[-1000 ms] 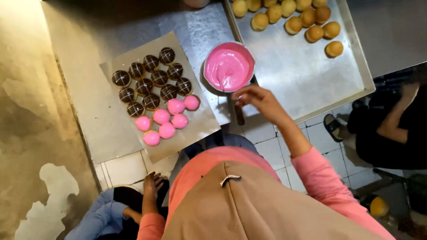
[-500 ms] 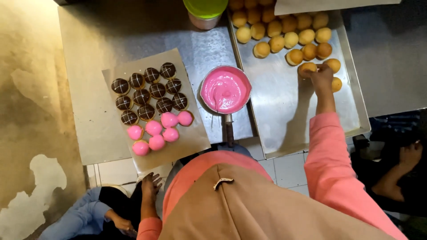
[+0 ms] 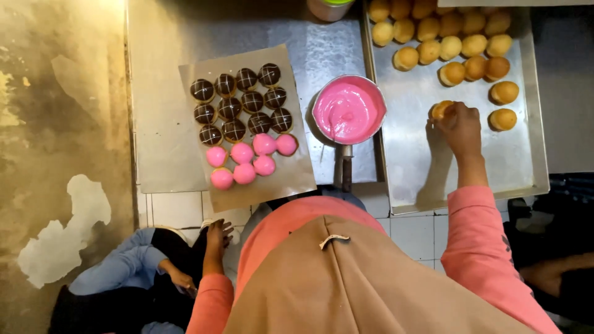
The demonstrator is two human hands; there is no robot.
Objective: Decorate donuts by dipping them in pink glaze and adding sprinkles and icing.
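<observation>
Resting low by the table edge, the left hand (image 3: 216, 238) hangs loose and holds nothing. Up past it sits a paper sheet (image 3: 185, 130) with dark and pink buns. Next comes the pot of pink icing (image 3: 348, 110), just left of the right hand (image 3: 459, 127). That hand is closed around one plain bun (image 3: 440, 109) on the metal tray (image 3: 408, 179). This looks like the picking-up step. A dip would call for carrying the bun left to the pot.

Right hand (image 3: 459, 127) grips 1 plain bun (image 3: 440, 109) over the steel tray (image 3: 408, 167)
</observation>
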